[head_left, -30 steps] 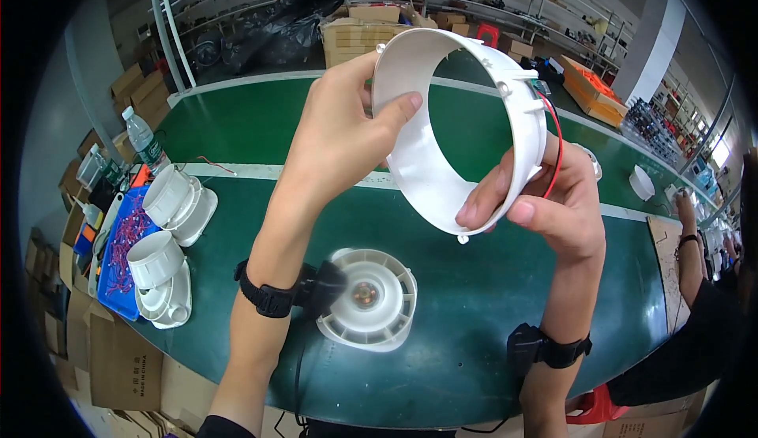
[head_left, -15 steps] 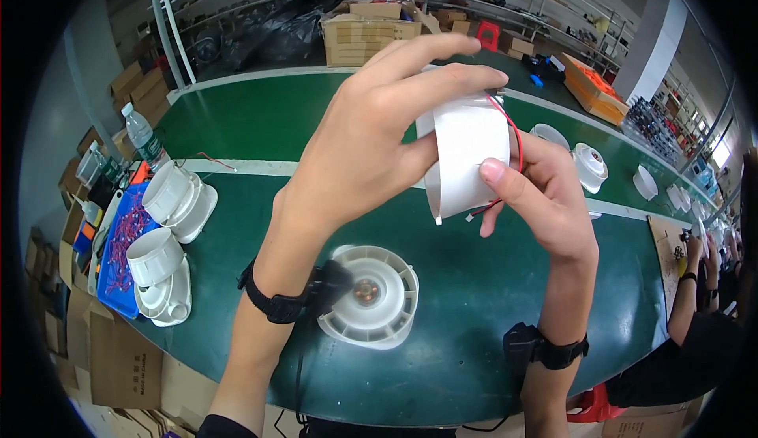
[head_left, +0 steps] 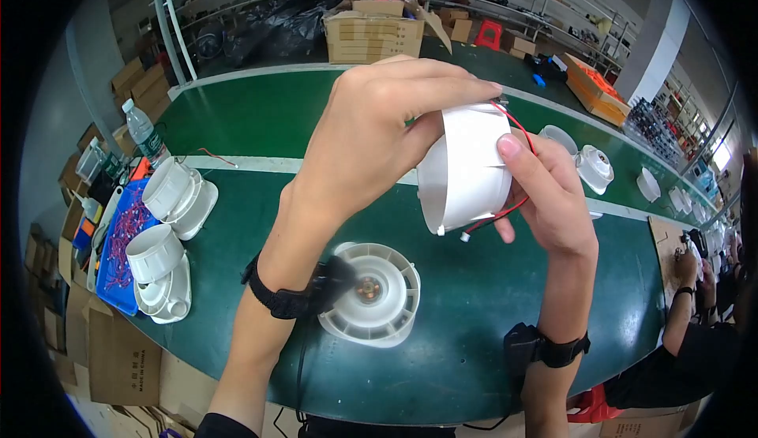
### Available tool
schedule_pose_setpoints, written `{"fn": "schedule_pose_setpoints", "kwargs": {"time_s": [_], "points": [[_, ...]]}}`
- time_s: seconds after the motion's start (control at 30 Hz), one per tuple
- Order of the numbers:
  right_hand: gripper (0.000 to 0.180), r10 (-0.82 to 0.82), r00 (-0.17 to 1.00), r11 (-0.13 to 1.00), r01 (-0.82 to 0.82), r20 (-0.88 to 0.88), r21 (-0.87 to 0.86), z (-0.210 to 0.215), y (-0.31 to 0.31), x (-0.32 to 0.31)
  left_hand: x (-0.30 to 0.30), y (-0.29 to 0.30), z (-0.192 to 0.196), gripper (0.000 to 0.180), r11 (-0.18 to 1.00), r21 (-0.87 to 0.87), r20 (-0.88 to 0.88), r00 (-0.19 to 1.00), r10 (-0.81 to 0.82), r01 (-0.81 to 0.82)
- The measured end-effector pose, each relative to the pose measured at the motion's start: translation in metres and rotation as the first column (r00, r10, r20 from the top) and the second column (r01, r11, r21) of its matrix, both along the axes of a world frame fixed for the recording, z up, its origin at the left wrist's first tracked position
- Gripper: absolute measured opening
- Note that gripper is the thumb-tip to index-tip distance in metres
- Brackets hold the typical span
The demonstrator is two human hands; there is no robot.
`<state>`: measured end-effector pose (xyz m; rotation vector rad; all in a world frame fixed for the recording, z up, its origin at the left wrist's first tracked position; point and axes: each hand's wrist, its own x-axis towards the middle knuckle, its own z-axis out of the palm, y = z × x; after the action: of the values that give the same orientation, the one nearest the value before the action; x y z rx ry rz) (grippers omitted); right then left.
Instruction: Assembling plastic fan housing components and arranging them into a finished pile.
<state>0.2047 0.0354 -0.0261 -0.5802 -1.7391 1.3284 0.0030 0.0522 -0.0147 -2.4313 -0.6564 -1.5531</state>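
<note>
white ring (head_left: 472, 166) lower than before

The ring (head_left: 474, 170) is white — its wires (head_left: 523, 127) red and black — the table (head_left: 466, 304) green.

Premises: an assembly workshop. Evidence: a long green-topped workbench (head_left: 474, 312), several similar white plastic housings (head_left: 155, 258), a blue tray (head_left: 120, 301) of thin wires (head_left: 129, 242), metal shelving racks (head_left: 545, 0), cardboard cartons (head_left: 373, 39), and a co-worker (head_left: 679, 375) to the right.
</note>
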Motion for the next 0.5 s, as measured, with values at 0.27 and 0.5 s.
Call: {"fn": "schedule_pose_setpoints", "kwargs": {"time_s": [0.27, 0.5], "points": [[0.036, 0.104, 0.988, 0.992, -0.111, 0.11, 0.053, 0.004, 0.006, 0.02, -0.001, 0.001, -0.004, 0.034, 0.984, -0.151, 0.071, 0.991, 0.111, -0.099], [0.037, 0.102, 0.992, 0.982, -0.113, 0.081, 0.151, -0.001, 0.011, 0.022, -0.02, 0.008, -0.006, 0.029, 0.817, -0.568, 0.177, 0.953, 0.244, -0.103]]}}
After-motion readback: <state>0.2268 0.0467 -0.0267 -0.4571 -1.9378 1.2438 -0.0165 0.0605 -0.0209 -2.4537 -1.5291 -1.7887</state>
